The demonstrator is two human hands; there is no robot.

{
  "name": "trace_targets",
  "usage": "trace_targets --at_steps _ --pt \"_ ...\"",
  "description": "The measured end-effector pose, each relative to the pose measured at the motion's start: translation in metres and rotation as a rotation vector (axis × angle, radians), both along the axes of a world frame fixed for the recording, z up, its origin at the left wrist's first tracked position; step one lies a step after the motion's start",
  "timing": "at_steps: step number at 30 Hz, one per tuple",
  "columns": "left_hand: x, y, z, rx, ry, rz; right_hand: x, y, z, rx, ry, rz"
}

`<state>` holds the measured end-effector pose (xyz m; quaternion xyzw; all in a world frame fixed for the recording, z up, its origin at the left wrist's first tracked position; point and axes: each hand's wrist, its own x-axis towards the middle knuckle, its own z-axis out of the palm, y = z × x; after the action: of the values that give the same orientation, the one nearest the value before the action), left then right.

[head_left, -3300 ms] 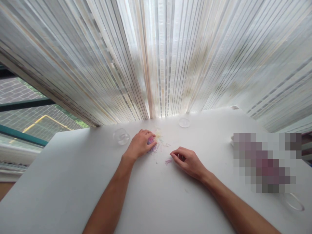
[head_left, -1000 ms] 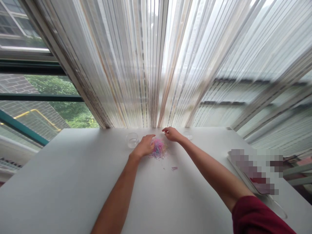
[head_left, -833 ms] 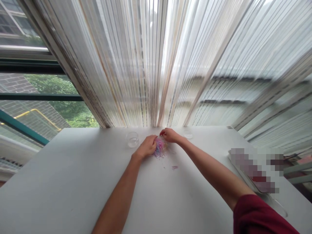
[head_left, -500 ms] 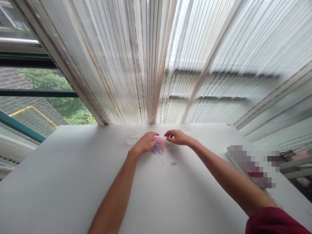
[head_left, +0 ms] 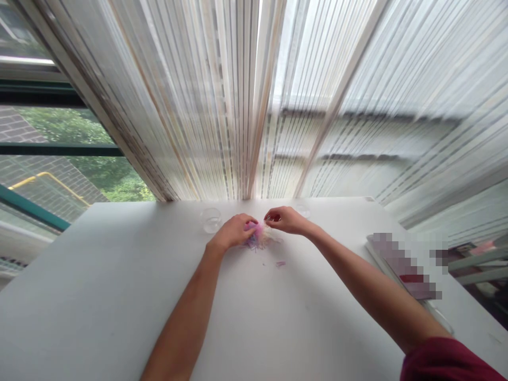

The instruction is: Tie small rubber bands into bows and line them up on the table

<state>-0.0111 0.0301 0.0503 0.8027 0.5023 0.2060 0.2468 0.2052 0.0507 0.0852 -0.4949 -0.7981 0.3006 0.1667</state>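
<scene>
Near the far edge of the white table (head_left: 127,286), there's a pile of thin pink, purple and pale strands (head_left: 256,244) with both hands at it. Left hand (head_left: 237,230) is curled over its left side, right hand (head_left: 286,220) comes in from the other, fingertips close together. They're near each other but apart, and honestly I can't tell if either one has a strand pinched. Progress-wise I'd call it partway at best: most of the stuff sits in that one heap, with a few pink bits (head_left: 280,263) on their own nearer the person. Left clear dish (head_left: 210,220), right clear dish (head_left: 304,211), can't tell what's in either, so plenty seems left to handle
</scene>
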Motion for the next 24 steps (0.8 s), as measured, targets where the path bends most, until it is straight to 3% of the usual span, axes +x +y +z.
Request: trace_targets --at_steps 11,14,24 --pt "-0.003 -0.007 0.020 -0.069 -0.128 -0.003 -0.009 -0.003 -0.007 -0.172 0.241 0.002" --pt "0.000 -0.006 0.018 -0.112 -0.206 0.011 -0.009 -0.004 -0.010 -0.206 0.276 -0.009" --pt "-0.007 -0.001 0.014 -0.047 -0.129 0.038 0.001 -0.010 -0.020 -0.192 0.191 -0.073"
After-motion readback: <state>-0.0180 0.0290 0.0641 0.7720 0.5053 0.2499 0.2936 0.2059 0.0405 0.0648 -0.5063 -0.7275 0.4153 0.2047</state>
